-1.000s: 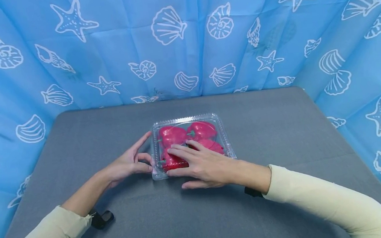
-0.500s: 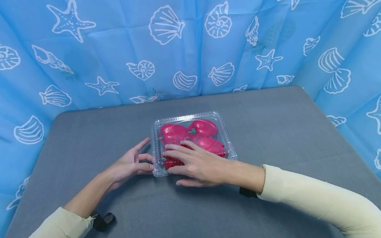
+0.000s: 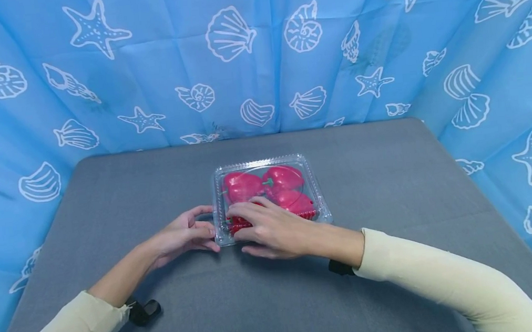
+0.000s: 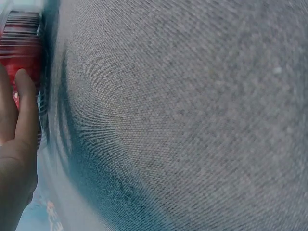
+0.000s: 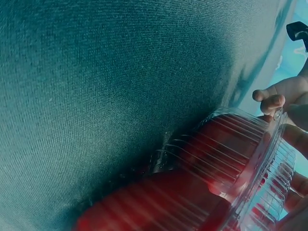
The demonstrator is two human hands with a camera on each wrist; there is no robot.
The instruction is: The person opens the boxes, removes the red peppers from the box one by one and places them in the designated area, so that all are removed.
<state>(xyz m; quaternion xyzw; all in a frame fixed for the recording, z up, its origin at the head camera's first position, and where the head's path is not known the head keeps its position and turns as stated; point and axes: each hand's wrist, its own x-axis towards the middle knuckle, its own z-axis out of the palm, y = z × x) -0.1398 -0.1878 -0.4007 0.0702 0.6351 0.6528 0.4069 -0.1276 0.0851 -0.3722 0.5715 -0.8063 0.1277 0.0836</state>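
Note:
A square clear plastic clamshell box [image 3: 318, 198] sits on the grey table, holding several pinkish-red fruits [image 3: 243, 186] with green stems. At its left rim my left hand [image 3: 177, 239] pinches the near corner between thumb and fingers; in the right wrist view those fingertips [image 5: 274, 101] meet the rim's tab. My right hand [image 3: 276, 231] rests across the near-left part of the lid with fingers loosely bent, covering one fruit. The right wrist view shows the ridged side wall [image 5: 231, 154] with red fruit close behind it.
Grey cloth covers the table [image 3: 367, 178]. A blue curtain [image 3: 275, 54] with white shells and starfish stands behind and along both sides. Black wrist-worn devices show below the left sleeve [image 3: 85, 321] and the right sleeve [image 3: 411, 253].
My left fingers have curled in from a stretched index finger and slid down to the near-left corner. My right hand has shifted slightly left, its fingers bending more. The box has barely moved.

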